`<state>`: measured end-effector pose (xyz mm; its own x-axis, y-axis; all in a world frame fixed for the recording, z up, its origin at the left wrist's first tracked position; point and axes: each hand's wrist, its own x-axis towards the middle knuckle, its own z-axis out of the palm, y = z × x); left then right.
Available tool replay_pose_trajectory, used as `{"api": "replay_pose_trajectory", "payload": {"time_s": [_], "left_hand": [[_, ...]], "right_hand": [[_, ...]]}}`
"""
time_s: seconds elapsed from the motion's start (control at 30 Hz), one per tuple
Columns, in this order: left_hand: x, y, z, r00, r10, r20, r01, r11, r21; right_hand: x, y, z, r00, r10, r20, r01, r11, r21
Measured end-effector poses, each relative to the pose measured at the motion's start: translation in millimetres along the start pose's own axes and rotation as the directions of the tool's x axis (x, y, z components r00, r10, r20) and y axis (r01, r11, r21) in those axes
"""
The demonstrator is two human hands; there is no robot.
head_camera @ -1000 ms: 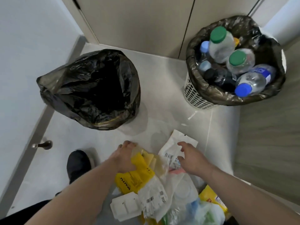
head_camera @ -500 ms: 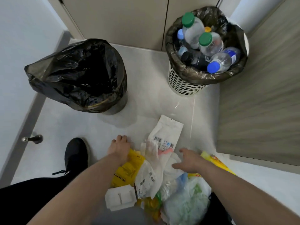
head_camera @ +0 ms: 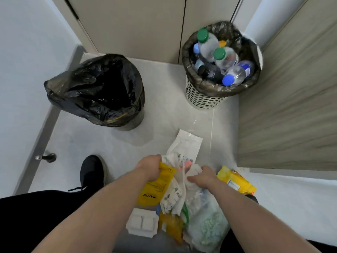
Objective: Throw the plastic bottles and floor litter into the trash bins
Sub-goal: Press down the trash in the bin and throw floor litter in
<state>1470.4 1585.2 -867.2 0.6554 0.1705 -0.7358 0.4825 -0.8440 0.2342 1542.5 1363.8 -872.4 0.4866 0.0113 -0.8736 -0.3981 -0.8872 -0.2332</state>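
A heap of floor litter lies in front of me: a yellow plastic bag [head_camera: 155, 189], white labelled wrappers [head_camera: 187, 147], a greenish clear bag [head_camera: 207, 223], a yellow packet [head_camera: 237, 181] and a white moulded tray [head_camera: 143, 223]. My left hand [head_camera: 149, 167] grips the top of the yellow bag together with white wrapping. My right hand [head_camera: 202, 177] is curled round crumpled white plastic in the heap's middle. A bin lined with a black bag [head_camera: 102, 88] stands at the back left. A white mesh bin [head_camera: 202, 95] at the back right holds several plastic bottles [head_camera: 226, 59].
Cupboard doors [head_camera: 145, 24] close off the back, and a wood-grain panel [head_camera: 291, 106] stands on the right. A door with a metal stopper [head_camera: 46, 157] runs along the left. My black shoe [head_camera: 91, 172] rests on the pale floor [head_camera: 164, 110] beside the heap.
Both hands have closed on the litter: the left gathered the yellow bag's top, the right curled onto white plastic. The view has tilted, so the bins sit lower in frame.
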Motion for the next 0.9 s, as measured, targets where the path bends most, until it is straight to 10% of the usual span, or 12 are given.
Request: {"api": "replay_pose_trajectory", "payload": {"time_s": [0.6,0.9], "left_hand": [[-200.1,26.1,-152.7,0.886,0.139,-0.443,-0.134,0.99,0.042],[-247.6,-0.8,-182.1,0.814,0.049,-0.579,-0.214,0.952,-0.22]], "right_hand": [[-218.7,-28.1,-104.4,0.862,-0.329,-0.386,0.285,0.944,-0.168],[-259.9,-51.0,-130.3,0.765,-0.507,-0.397,0.499,0.856,-0.131]]}}
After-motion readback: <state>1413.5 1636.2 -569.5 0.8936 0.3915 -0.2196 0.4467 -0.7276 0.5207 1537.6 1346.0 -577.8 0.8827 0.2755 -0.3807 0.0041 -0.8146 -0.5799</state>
